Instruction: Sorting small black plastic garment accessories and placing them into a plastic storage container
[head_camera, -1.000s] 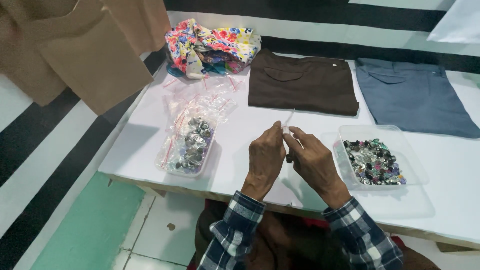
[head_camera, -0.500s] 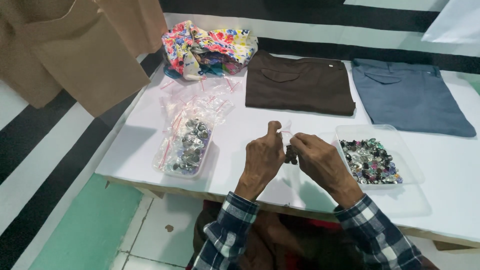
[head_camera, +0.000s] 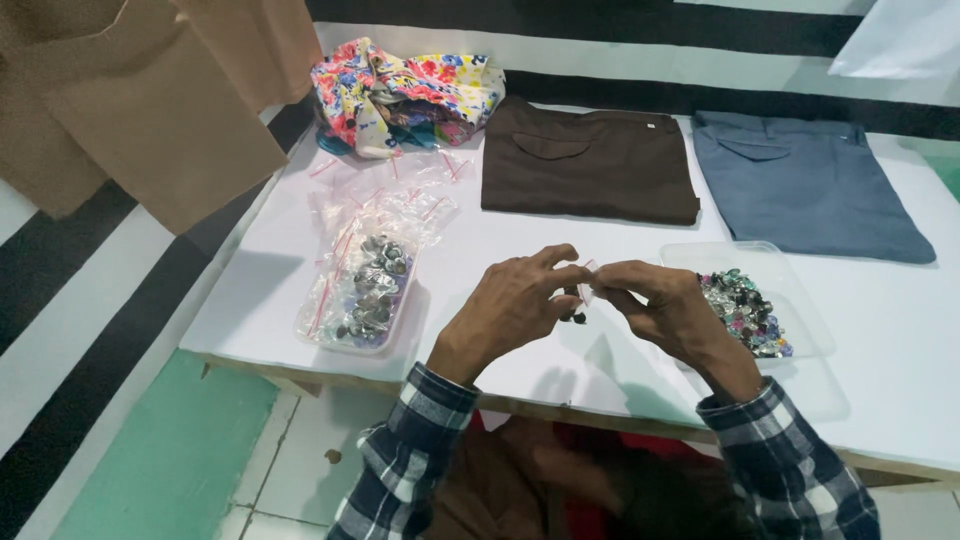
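Head view, looking down on a white rectangular tabletop (head_camera: 250, 300) that fills the middle of the frame.

Left hand (head_camera: 515, 300) and right hand (head_camera: 665, 305) meet at frame centre, just above the tabletop. Both grips are pressed together, fingertips pinching a small clear plastic zip bag with a thin red seal line (head_camera: 585, 283) held between them. A few small dark pieces show just under the bag; cannot tell whether they sit inside it. Sleeves are dark blue and white plaid.

Surroundings:
- Right of the right hand, touching distance: a shallow clear plastic tray of mixed shiny buttons (head_camera: 745, 312), dark, green and pink tones. The right hand overlaps its left edge.
- Left of the left hand, apart from it: a second clear plastic tray filled with small bagged dark buttons (head_camera: 362, 295), red seal lines visible. Behind it, toward upper centre-left, a loose heap of empty clear zip bags with red seal strips (head_camera: 385, 195).
- Upper centre-left: a crumpled floral cloth in pink, yellow and blue (head_camera: 400, 95).
- Upper centre: a folded dark brown garment with a pocket flap (head_camera: 590, 165), lying flat.
- Upper right: a folded grey-blue garment (head_camera: 800, 185), flat, beside the brown one, not touching it.
- Upper left corner: tan fabric panels (head_camera: 130, 110) hanging over the tabletop's left side.

Nothing lies between the hands and either tray. Floor at lower left shows a green patch and white tiles; black and white stripes run along the left and the top.
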